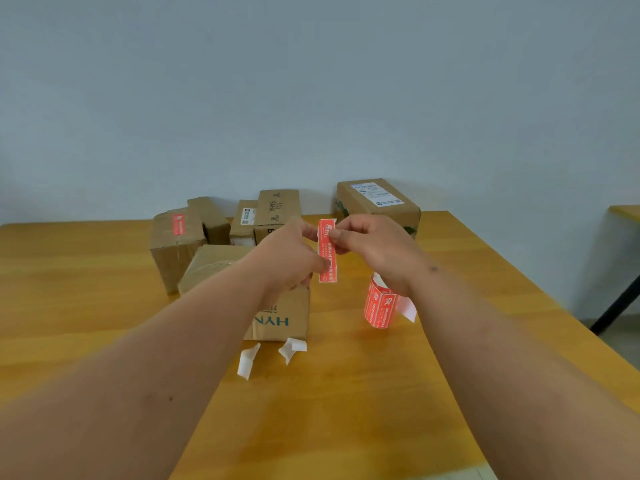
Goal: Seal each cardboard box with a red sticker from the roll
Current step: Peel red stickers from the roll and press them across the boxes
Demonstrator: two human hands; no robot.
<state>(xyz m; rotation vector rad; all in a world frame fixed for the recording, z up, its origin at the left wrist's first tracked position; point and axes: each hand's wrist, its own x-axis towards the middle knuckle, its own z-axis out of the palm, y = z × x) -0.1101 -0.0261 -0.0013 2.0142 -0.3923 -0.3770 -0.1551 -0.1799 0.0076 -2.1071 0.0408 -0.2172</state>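
Holding a red rectangular paper sticker (327, 251) upright above a yellow-orange wooden desk (346, 410), a person pinches it with both bare hands: the left hand (294, 252) grips the strip's lower left edge between thumb and fingers, while the right hand (372, 249) pinches its upper part near the top, where a white corner shows. The sticker hangs in the air between the two hands, printed with white characters too small to read

Just below the left hand stands a brown cardboard box with green lettering on its near side (277, 315), its top largely hidden by the forearm. Two curled white backing-paper scraps (248, 363) (291, 349) lie on the desk just in front of this box. To the right of it, under the right wrist, a red sticker roll (379, 304) stands on end on the desk, a white paper tail (408, 308) trailing from its right side

Farther back, near the pale grey-blue wall (311, 98), more cardboard boxes are grouped together: a dented brown box bearing a red sticker on its top (176, 244) at the left, a plain brown box (209, 218) behind it, a small box with a white label (244, 221), a tall box with black lettering (277, 211), and, apart at the right, a larger box with a white shipping label (377, 202). A black desk leg (616, 306) shows at the far right edge
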